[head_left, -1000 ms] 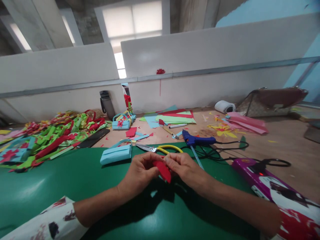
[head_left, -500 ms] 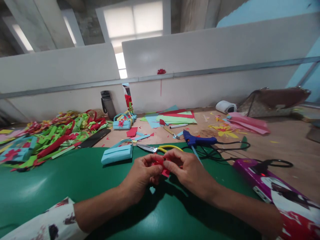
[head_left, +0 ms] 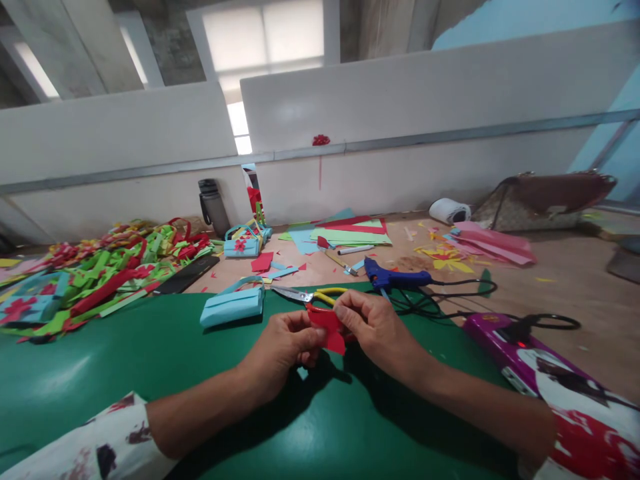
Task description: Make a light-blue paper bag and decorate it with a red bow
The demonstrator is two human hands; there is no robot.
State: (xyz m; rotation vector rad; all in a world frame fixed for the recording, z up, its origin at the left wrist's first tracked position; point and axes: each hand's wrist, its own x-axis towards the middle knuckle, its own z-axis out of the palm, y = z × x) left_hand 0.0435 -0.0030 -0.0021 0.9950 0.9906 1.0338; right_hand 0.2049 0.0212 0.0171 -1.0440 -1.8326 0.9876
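Between my two hands, above the green mat, is a piece of red paper with a curved cut edge. My left hand pinches its left side between thumb and fingers. On the other side, my right hand grips the upper right edge, its lower fingers partly hidden behind the paper. Just beyond my hands lie scissors with yellow handles, partly covered by the paper and fingers. A small light-blue paper bag with a handle sits to the left of them.
A blue glue gun and its cable lie at right, near a purple power strip. Coloured paper strips are heaped at left beside a black phone. A dark bottle stands at the back. Paper sheets lie behind.
The red paper, bunched between my fingers before, is now spread more flat and shows a larger face. My right hand has shifted slightly up and its fingertips have drawn away from the left ones.
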